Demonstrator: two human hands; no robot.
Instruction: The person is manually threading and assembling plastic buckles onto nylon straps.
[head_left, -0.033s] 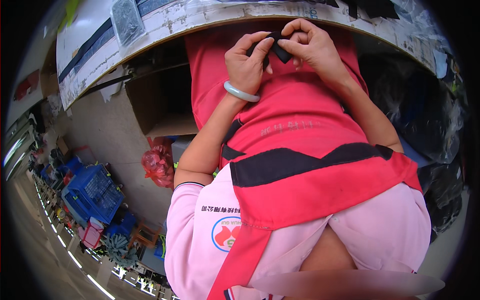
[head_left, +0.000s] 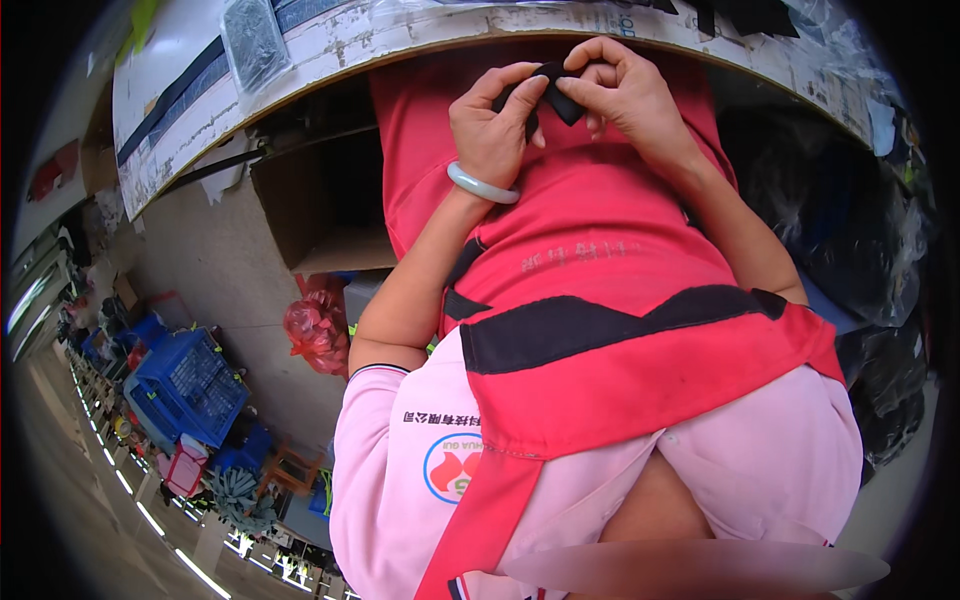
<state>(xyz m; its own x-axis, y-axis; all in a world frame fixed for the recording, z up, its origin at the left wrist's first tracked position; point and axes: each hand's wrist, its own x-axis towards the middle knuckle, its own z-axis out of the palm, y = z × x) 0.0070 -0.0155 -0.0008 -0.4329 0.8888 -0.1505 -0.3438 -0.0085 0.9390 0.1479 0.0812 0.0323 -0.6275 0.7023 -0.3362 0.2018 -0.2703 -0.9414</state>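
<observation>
A small piece of black, fabric-like material (head_left: pixel 562 100) is pinched between both hands, over the lap of the red apron (head_left: pixel 590 215). My left hand (head_left: pixel 490 120), with a pale bangle (head_left: pixel 483 184) at its wrist, grips one end between thumb and fingers; part of the piece is hidden behind those fingers. My right hand (head_left: pixel 630 105) pinches the other side with thumb and forefinger, its remaining fingers curled. Both hands are close together, just in front of the table's near edge. The exact kind of the black piece cannot be made out.
The worn white table (head_left: pixel 330 75) curves across the top, bearing a clear plastic packet (head_left: pixel 254 45) and black scraps (head_left: pixel 757 14). An open cardboard box (head_left: pixel 290 215) and red plastic bag (head_left: pixel 317 325) stand at left, blue crates (head_left: pixel 190 385) beyond. Dark plastic-wrapped bundles (head_left: pixel 835 230) fill the right.
</observation>
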